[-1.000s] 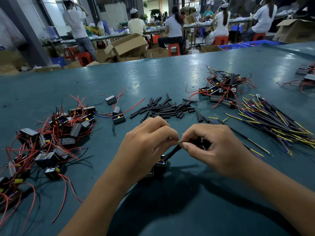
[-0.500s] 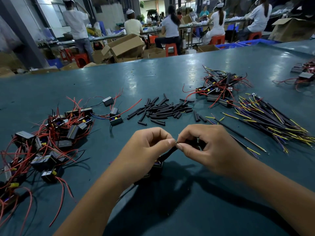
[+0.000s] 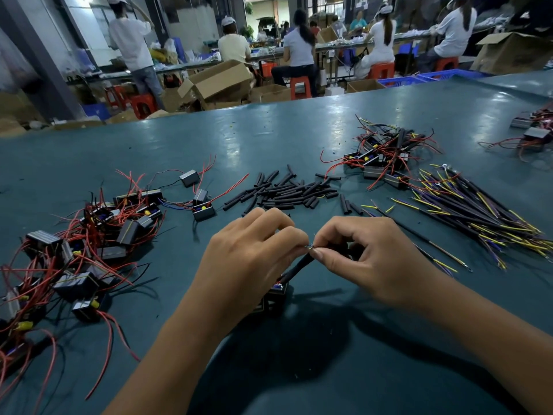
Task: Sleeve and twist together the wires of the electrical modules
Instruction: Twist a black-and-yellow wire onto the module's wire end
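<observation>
My left hand [image 3: 251,259] and my right hand [image 3: 368,262] meet fingertip to fingertip over the green table, both pinching the bare wire ends [image 3: 310,246] between them. A black sleeve [image 3: 297,266] runs from that pinch down to a small black module [image 3: 275,292] that lies on the table, partly hidden under my left hand. A pile of loose black sleeves [image 3: 287,193] lies just beyond my hands. Black modules with red wires [image 3: 89,235] are heaped at the left.
A second heap of modules [image 3: 380,157] sits at the back right, with a fan of black, yellow and purple wires [image 3: 478,217] beside it. More modules [image 3: 532,136] lie at the far right edge. People work at benches behind the table [image 3: 269,136].
Both hands stay together on the wire ends with only small finger shifts. The view has tipped slightly.
</observation>
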A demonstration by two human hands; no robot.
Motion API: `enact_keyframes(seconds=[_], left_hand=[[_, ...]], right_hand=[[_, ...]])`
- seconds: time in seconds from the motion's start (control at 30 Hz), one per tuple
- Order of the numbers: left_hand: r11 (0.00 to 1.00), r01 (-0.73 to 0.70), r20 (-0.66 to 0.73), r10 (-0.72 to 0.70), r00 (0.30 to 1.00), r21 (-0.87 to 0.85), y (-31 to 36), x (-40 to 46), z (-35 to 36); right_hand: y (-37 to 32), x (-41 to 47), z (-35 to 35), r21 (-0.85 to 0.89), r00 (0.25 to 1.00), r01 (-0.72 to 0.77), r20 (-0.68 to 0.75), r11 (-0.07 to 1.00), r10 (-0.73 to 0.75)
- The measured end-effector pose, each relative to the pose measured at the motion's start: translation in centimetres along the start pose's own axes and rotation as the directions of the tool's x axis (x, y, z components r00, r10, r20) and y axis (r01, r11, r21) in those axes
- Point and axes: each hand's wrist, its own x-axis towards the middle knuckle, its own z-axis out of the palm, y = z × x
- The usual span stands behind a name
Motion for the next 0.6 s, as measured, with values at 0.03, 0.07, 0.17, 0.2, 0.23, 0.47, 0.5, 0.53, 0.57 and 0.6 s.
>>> enact_keyframes(seconds=[0.03, 0.07, 0.17, 0.2, 0.23, 0.47, 0.5, 0.53, 0.57, 0.6], left_hand=[[1.0, -0.007, -0.003, 0.007, 1.0, 0.004, -0.1, 0.0, 0.1], [1.0, -0.014, -0.004, 0.014, 1.0, 0.007, -0.2, 0.0, 0.1], [0.999, 0.019, 0.011, -0.019, 1.0, -0.039, -0.1, 0.0, 0.2], [0.993, 0.063, 0.029, -0.061, 0.998, -0.098, 0.1, 0.0, 0.1], [0.975, 0.127, 0.056, -0.119, 0.991, -0.182, 0.3, 0.0, 0.0], [0.433, 0.67, 0.487, -0.465, 0.739, -0.603, 0.6, 0.1, 0.0], [0.339, 0.715, 0.534, -0.491, 0.689, -0.612, 0.8, 0.2, 0.1], [0.26, 0.746, 0.572, -0.504, 0.647, -0.614, 0.9, 0.3, 0.1], [0.217, 0.761, 0.595, -0.509, 0.622, -0.611, 1.0, 0.3, 0.2], [0.234, 0.76, 0.589, -0.51, 0.627, -0.607, 1.0, 0.3, 0.2]], right_hand=[[0.0, 0.0, 0.0, -0.001, 1.0, 0.002, 0.0, 1.0, -0.002], [0.0, 0.0, 0.0, -0.003, 1.0, 0.004, -0.001, 1.0, -0.004], [-0.1, 0.0, 0.0, -0.007, 1.0, 0.012, -0.005, 1.0, -0.012], [-0.1, 0.0, 0.1, -0.012, 1.0, 0.018, -0.009, 1.0, -0.018], [-0.2, 0.0, 0.0, -0.024, 1.0, 0.027, -0.014, 0.999, -0.027], [-0.5, -0.1, 0.2, -0.182, 0.988, 0.148, -0.021, 0.972, -0.154], [-0.5, -0.1, 0.3, -0.195, 0.986, 0.162, -0.017, 0.967, -0.169], [-0.6, -0.1, 0.3, -0.203, 0.984, 0.171, -0.013, 0.964, -0.177], [-0.6, -0.1, 0.3, -0.207, 0.984, 0.174, -0.01, 0.963, -0.18], [-0.5, -0.1, 0.3, -0.206, 0.984, 0.172, -0.01, 0.963, -0.178]])
